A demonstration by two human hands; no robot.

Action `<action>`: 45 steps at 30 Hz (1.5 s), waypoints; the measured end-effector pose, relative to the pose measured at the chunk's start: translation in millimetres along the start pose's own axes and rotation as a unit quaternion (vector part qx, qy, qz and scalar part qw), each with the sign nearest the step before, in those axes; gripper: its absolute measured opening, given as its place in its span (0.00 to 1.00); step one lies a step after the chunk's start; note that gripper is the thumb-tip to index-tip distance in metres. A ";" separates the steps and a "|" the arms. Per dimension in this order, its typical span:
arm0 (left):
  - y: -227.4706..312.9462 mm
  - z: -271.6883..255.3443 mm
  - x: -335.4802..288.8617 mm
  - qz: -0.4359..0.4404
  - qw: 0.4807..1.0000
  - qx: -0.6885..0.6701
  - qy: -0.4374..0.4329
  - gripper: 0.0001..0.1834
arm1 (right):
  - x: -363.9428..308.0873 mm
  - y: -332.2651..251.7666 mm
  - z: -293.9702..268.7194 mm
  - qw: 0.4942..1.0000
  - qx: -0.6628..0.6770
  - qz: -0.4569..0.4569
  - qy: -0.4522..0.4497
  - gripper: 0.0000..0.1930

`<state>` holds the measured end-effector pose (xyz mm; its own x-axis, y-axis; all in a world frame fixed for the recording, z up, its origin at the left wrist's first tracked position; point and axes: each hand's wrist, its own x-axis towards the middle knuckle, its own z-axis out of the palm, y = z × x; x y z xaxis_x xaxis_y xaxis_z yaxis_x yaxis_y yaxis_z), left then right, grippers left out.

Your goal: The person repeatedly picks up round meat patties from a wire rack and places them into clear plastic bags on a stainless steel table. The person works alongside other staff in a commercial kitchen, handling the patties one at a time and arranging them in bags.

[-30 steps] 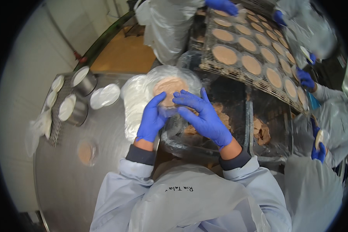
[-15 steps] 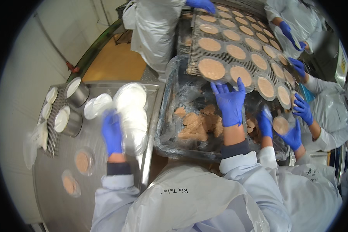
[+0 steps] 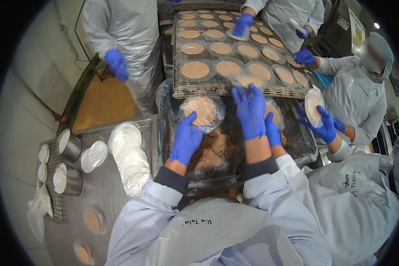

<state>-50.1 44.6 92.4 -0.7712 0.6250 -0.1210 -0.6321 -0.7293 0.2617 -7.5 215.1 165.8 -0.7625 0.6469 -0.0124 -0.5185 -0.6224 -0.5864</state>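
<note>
My left hand (image 3: 185, 141), in a blue glove, holds a round pinkish-brown patty (image 3: 202, 110) on a clear film disc, its thumb over the edge. To the right of it, my right hand (image 3: 252, 113), also gloved, is raised to the near end of a wire mesh conveyor (image 3: 217, 90). Its fingertips are at the edge of a motion-blurred patty (image 3: 248, 81) on film, and it seems to grip it from below. Rows of similar patties (image 3: 195, 70) lie on the belt. Beneath both hands is a plastic-lined tub (image 3: 164, 102) with broken meat mix (image 3: 213, 150) in it.
On the left, a steel table (image 3: 75, 221) bears stacked white discs (image 3: 129, 155), two metal cylinders (image 3: 69, 146) and two patties (image 3: 94, 220). A co-worker at my right holds a patty (image 3: 314, 106). Other gloved people stand along the belt, and one stands far left (image 3: 124, 40).
My left hand has moved from the white discs to above the tub and now holds a patty. My right hand stays by the belt end, now at a blurred patty. The view has shifted right.
</note>
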 end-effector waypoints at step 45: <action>39.0 6.7 -51.8 0.145 0.901 0.403 0.069 0.28 | -70.1 50.3 -1.3 0.959 0.054 0.241 -0.141 0.28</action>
<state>-34.3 -14.3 115.3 -0.9323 0.3595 -0.0395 -0.1858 -0.3825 0.9051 20.3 139.0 136.1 -0.9899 0.1381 -0.0319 -0.1061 -0.8712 -0.4794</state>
